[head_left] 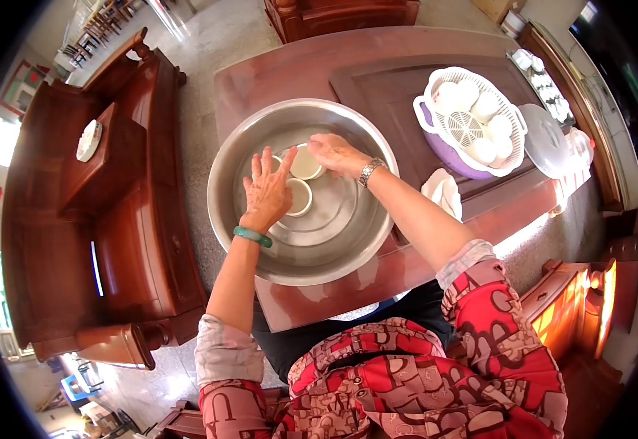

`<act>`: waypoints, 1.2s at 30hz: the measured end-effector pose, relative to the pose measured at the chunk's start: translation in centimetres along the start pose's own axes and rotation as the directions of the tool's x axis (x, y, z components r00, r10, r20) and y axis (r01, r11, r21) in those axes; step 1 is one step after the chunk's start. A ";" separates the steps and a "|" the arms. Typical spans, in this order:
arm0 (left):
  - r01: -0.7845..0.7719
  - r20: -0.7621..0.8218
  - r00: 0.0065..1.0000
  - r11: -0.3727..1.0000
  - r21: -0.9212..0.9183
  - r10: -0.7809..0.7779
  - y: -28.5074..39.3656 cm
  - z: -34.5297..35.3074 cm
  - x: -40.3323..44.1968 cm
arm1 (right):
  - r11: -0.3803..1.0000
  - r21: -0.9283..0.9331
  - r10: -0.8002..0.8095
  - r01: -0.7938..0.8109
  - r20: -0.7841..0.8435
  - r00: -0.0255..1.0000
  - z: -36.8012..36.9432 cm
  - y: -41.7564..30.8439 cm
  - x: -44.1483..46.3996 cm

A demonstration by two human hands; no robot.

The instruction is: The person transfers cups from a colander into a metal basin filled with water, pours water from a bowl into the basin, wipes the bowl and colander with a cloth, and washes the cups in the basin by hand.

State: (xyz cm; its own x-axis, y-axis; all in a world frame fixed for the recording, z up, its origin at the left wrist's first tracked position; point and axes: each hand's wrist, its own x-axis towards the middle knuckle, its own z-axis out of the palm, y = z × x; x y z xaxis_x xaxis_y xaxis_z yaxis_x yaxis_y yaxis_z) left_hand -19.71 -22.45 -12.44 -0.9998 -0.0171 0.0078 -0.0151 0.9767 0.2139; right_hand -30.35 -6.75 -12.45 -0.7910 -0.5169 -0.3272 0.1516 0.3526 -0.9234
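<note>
A wide metal basin (319, 263) stands on the wooden table, with several small white cups inside. My left hand (267, 192), above a green bracelet, has its fingers spread over the basin, beside one white cup (300, 197) and partly covering another. My right hand (338, 155), with a metal watch at the wrist, reaches over the basin from the right. Its fingers are close together at the edge of a round white cup (306, 164); whether they grip it is unclear.
Right of the basin, a white strainer basket (465, 128) holding several white items sits in a purple bowl (450, 157). A white cloth (442, 192) lies at the table's near side. Further right are a translucent lid (546, 139) and a tray of cups (546, 84).
</note>
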 end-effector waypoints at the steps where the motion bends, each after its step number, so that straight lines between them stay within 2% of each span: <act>1: 0.002 0.007 1.000 1.000 0.017 -0.002 0.1 0.0 0.1 | 0.953 -0.274 -0.141 0.129 -0.025 0.990 -0.3 0.5 0.6; 2: 0.002 0.012 1.000 0.999 0.033 -0.002 0.2 -0.1 0.2 | 0.816 -0.530 -0.277 0.229 -0.011 0.961 -0.7 0.9 1.1; 3: -0.010 0.011 1.000 1.000 0.029 0.009 0.3 0.1 0.4 | 0.816 -0.533 -0.276 0.222 -0.022 0.961 -0.7 0.9 0.5; 4: -0.004 0.011 1.000 0.999 0.050 0.004 0.3 0.4 0.5 | 0.739 -0.603 -0.458 0.301 -0.122 0.880 -0.3 0.9 -0.8; 5: 0.002 0.011 1.000 0.997 0.072 -0.003 0.3 0.6 0.6 | 0.644 -0.677 -0.625 0.355 -0.198 0.755 0.0 1.0 -2.0; 6: -0.007 0.013 1.000 0.997 0.074 0.006 0.4 0.7 0.6 | 0.648 -0.677 -0.623 0.349 -0.207 0.754 -0.1 1.2 -3.2; 8: 0.013 0.043 0.999 0.993 0.116 -0.018 0.5 0.5 0.7 | 0.579 -0.718 -0.527 0.386 0.032 0.849 -0.4 1.3 -5.3; 10: 0.015 0.041 0.999 0.989 0.147 -0.022 0.7 0.2 0.5 | 0.579 -0.726 -0.589 0.370 -0.060 0.806 -0.7 0.6 -6.6; 12: -0.021 0.038 0.999 0.987 0.159 0.015 0.8 1.0 0.8 | 0.694 -0.622 -0.353 0.364 0.148 0.924 -1.2 0.4 -7.3; 14: -0.033 0.036 0.999 0.997 0.064 0.031 -0.6 2.6 1.4 | 0.563 -0.577 -0.653 0.591 0.128 0.747 -1.5 4.0 -6.0; 15: -0.048 0.035 0.998 0.998 0.031 0.047 -0.7 2.9 1.7 | 0.544 -0.583 -0.766 0.603 -0.052 0.641 -2.1 3.7 -6.1; 16: -0.042 0.064 0.997 0.999 0.035 0.039 -0.3 2.4 1.6 | 0.643 -0.513 -0.688 0.569 -0.059 0.724 -4.1 1.9 -6.4; 18: -0.034 0.095 0.995 0.998 0.045 0.030 0.1 2.4 1.2 | 0.755 -0.329 -0.653 0.567 -0.302 0.694 -8.1 -0.3 -6.9; 20: -0.031 0.090 0.996 0.999 0.010 0.030 0.2 2.3 1.3 | 0.811 -0.408 -0.583 0.419 -0.522 0.622 -13.1 -0.5 -5.9; 22: -0.019 0.094 0.995 1.000 -0.007 0.020 0.7 1.9 1.5 | 0.720 -0.674 -0.668 0.165 -0.609 0.428 -19.1 0.3 -4.5; 24: 0.029 0.126 0.992 0.999 0.019 -0.031 1.0 1.9 1.5 | 0.629 -0.747 -0.545 -0.214 -0.621 0.563 -23.3 0.8 -4.6; 25: 0.048 0.128 0.990 0.998 0.029 -0.052 1.2 1.9 1.4 | 0.630 -0.749 -0.545 -0.205 -0.615 0.570 -24.7 0.7 -4.5; 27: 0.063 0.128 0.990 0.998 0.031 -0.067 1.1 2.4 1.5 | 0.592 -0.725 -0.194 -0.353 -0.553 0.810 -26.5 0.9 -3.8; 30: 0.059 0.083 0.994 0.996 0.072 -0.065 0.2 3.2 1.6 | 0.588 -0.724 -0.155 -0.361 -0.539 0.828 -27.0 3.1 -2.2; 31: 0.060 0.077 0.995 0.998 0.027 -0.062 0.3 3.0 1.7 | 0.591 -0.732 -0.159 -0.338 -0.516 0.841 -26.8 3.4 -1.9; 33: 0.057 0.052 0.997 0.998 0.016 -0.058 0.0 3.1 2.0 | 0.671 -0.659 -0.198 -0.341 -0.602 0.774 -26.3 4.1 -1.8; 34: 0.055 0.040 0.998 0.998 0.010 -0.056 -0.2 3.1 2.2 | 0.669 -0.665 -0.199 -0.331 -0.590 0.783 -26.1 4.1 -2.0; 36: -0.026 0.022 0.999 0.998 0.058 0.024 -0.8 3.2 2.4 | 0.714 -0.586 -0.154 -0.382 -0.664 0.731 -25.7 4.1 -2.7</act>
State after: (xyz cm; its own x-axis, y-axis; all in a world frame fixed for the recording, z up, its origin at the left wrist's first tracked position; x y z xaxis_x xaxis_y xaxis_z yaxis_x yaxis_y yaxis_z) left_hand -22.13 -22.57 -15.70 -0.9999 0.0114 -0.0088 0.0099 0.9876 0.1564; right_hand -42.81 16.16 -10.17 -0.9957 0.0856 0.0362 0.0628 0.9068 -0.4169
